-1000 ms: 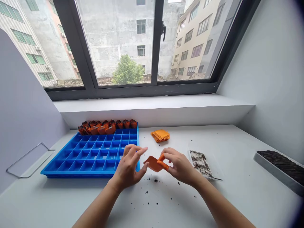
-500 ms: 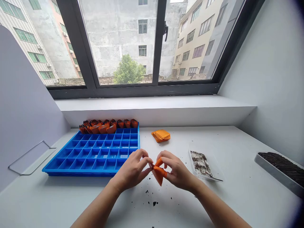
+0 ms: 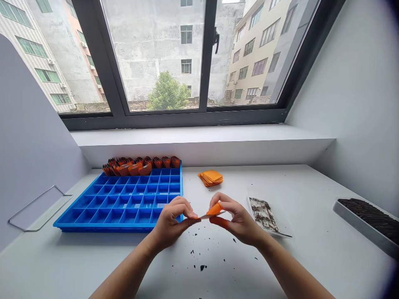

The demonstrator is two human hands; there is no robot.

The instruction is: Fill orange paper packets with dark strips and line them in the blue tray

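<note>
Holding orange piece by edges: left hand near tray, right hand farther off.

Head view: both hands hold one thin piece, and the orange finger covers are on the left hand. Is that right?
Not quite: in the head view, the orange finger covers are on the right hand. The left hand is bare; both do hold one thin piece.

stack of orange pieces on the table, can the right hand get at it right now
Probably yes: the stack lies just beyond the right hand, and nothing visible stands between them. The hand is occupied, though, pinching a thin piece together with the left hand.
</note>
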